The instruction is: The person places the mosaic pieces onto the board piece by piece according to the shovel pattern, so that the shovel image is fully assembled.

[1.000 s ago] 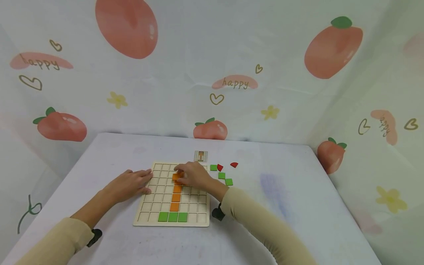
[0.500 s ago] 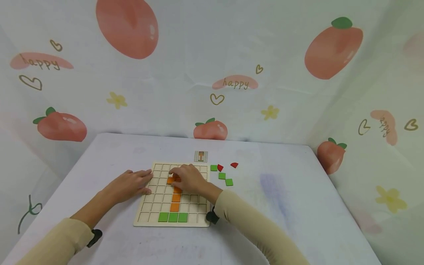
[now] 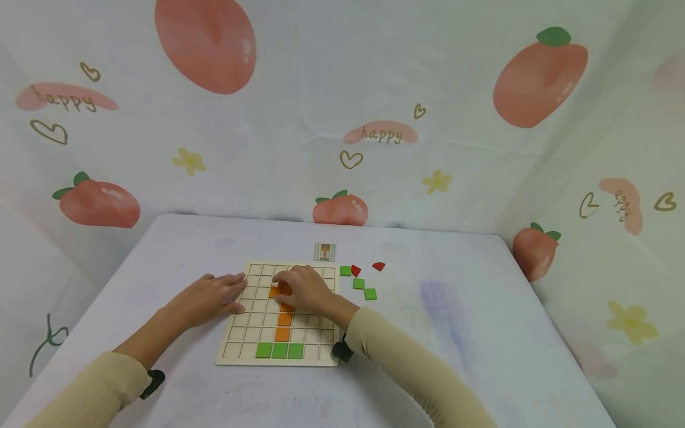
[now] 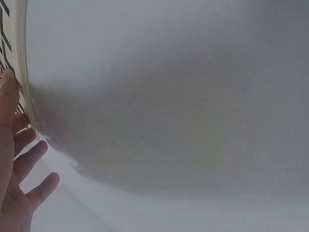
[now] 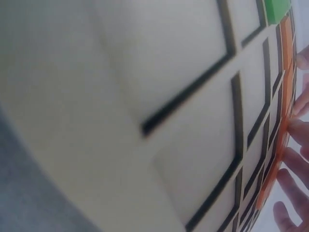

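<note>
A pale wooden grid board (image 3: 241,333) lies on the table. My left hand (image 3: 206,297) rests at its left edge with fingers extended; the left wrist view shows these fingers (image 4: 31,162) against the board's rim (image 4: 21,53). My right hand (image 3: 305,290) reaches over the board and pinches an orange square tile (image 3: 275,292), which lies at a cell left of the orange column. That orange column (image 3: 284,320) runs down to three green tiles (image 3: 279,351) in the bottom row. The hand hides the column's upper part. Fingertips (image 5: 295,128) touch orange pieces in the right wrist view.
Right of the board lie loose green square tiles (image 3: 358,284) and two red quarter-circle pieces (image 3: 379,266). A small pattern card (image 3: 324,252) sits behind the board. A printed cloth (image 3: 294,172) hangs behind the white table (image 3: 471,333).
My right hand has moved slightly left and nearer, carrying the orange tile down to a cell beside the column. Over the last half second it stays almost still. The left hand has not moved.
</note>
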{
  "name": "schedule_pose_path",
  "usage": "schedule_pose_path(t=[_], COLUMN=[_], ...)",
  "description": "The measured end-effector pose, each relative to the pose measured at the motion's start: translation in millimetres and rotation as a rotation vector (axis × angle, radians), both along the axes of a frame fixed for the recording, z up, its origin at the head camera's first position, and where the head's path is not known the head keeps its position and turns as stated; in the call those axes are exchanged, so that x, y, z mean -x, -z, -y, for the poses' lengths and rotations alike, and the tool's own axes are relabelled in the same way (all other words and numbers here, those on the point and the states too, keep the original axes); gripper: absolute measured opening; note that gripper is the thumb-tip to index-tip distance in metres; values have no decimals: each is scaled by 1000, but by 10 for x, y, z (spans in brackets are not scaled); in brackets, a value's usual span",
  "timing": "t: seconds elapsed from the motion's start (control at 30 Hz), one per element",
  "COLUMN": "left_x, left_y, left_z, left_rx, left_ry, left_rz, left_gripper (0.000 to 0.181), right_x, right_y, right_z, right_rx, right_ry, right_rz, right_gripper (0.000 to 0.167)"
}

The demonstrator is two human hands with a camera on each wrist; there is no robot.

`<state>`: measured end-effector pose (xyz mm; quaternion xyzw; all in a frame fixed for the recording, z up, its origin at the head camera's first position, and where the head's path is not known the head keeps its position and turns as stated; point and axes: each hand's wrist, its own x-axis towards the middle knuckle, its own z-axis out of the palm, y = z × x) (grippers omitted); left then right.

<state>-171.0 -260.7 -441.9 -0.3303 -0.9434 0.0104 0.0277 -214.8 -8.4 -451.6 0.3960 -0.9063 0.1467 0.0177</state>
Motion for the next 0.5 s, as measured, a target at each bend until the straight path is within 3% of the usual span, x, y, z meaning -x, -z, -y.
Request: schedule_pose_path(t=[0.27,0.5], left_x=[13,24], left_y=[-13,9], left_z=[-14,-4], left_rx=[7,6], left_ry=[3,-2], left_rz=[5,5], left_gripper=[64,65], right_x=[16,66], right_y=[-61,-199], right_z=[-102,-371], right_rx=[50,69], right_ry=[-22,-20], right_rz=[82,112], right_gripper=[35,37])
